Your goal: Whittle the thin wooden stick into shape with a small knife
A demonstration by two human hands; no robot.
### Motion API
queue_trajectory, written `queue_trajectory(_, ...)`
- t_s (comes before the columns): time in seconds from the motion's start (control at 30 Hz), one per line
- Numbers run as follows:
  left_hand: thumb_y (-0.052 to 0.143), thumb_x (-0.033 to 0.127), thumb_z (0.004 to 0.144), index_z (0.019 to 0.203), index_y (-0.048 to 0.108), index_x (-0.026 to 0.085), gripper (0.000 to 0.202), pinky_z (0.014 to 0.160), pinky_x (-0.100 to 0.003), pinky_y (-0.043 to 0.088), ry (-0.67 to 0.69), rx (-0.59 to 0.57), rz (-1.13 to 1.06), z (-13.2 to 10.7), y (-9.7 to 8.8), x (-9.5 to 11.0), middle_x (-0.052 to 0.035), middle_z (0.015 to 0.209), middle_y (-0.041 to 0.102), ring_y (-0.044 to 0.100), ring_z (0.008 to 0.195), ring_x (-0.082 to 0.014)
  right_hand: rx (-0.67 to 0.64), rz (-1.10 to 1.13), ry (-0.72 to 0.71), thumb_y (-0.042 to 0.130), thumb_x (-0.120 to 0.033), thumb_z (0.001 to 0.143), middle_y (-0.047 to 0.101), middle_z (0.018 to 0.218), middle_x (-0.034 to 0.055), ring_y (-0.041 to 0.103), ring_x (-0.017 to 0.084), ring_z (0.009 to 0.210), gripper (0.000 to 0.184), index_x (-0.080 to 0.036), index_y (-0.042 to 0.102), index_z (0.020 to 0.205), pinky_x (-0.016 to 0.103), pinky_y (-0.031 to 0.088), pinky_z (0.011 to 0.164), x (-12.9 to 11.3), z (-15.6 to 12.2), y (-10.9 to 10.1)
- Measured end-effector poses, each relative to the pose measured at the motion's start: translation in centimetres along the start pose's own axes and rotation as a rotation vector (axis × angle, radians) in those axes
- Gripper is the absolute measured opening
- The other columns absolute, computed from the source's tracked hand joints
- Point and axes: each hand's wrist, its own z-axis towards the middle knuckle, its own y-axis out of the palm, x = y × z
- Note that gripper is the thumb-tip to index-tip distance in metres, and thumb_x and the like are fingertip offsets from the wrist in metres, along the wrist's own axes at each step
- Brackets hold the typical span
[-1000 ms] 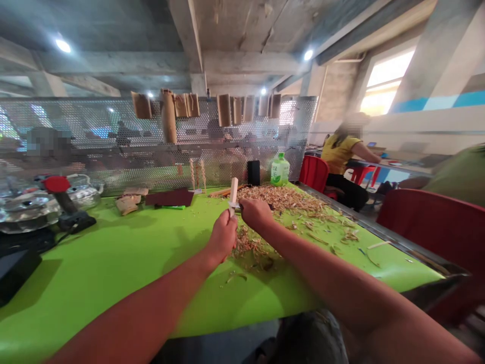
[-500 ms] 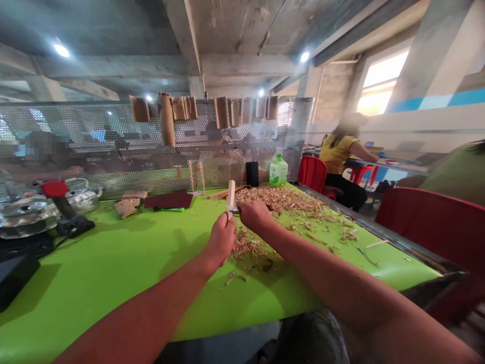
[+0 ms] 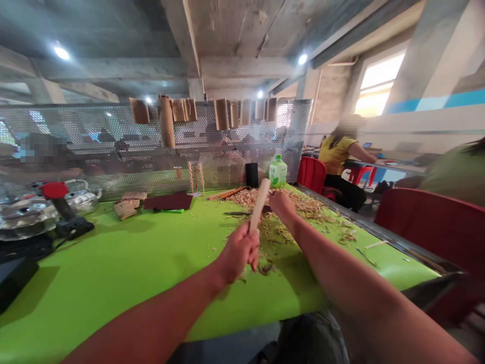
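My left hand (image 3: 238, 253) is closed around the lower end of a pale wooden stick (image 3: 259, 205), which tilts up and to the right. My right hand (image 3: 282, 207) is a little beyond the stick's top, not touching it. A thin knife (image 3: 238, 213) with a dark handle stretches left from near my right hand, low over the table, and I cannot tell whether that hand grips it. Loose wood shavings (image 3: 267, 199) are heaped under and beyond my hands on the bright green table (image 3: 113, 268).
A perforated metal screen (image 3: 151, 126) stands behind the table. A green bottle (image 3: 278, 172), a black cup (image 3: 251, 175) and a dark sheet (image 3: 167, 201) stand along the far side. A red-topped tool (image 3: 55, 189) is at left. A co-worker in yellow (image 3: 334, 156) sits at right.
My hands have moved apart, with my left hand shifting right and toward me. The stick now leans right and shows more of its length. My right hand has moved farther right.
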Motion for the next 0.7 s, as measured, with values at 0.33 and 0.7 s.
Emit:
queue_trajectory(0.33,0.056,0.036,0.082,0.098,0.047,0.023,0.022,0.037,-0.017,0.035,0.02,0.233,-0.161,2.9,-4.5,0.6,0.0109,0.055,0.037,0.031,0.036,-0.006,-0.016,0.073,-0.457,0.045,-0.031,0.091,0.074,0.106,0.0043,0.067,0.02,0.094,0.036,-0.028,0.069,0.118,0.025,0.044,0.077,-5.9,-6.3,1.3)
queue_trajectory(0.7,0.054,0.029,0.082,0.091,0.043,0.023,0.015,0.035,-0.016,0.034,0.078,0.278,0.074,2.9,-4.3,1.2,0.0114,0.054,0.035,0.028,0.036,-0.0055,-0.06,-0.181,-0.576,0.04,-0.022,0.092,0.074,0.092,0.0073,0.066,0.019,0.082,0.031,-0.024,0.069,0.103,0.026,0.041,0.071,-7.0,-8.6,0.3)
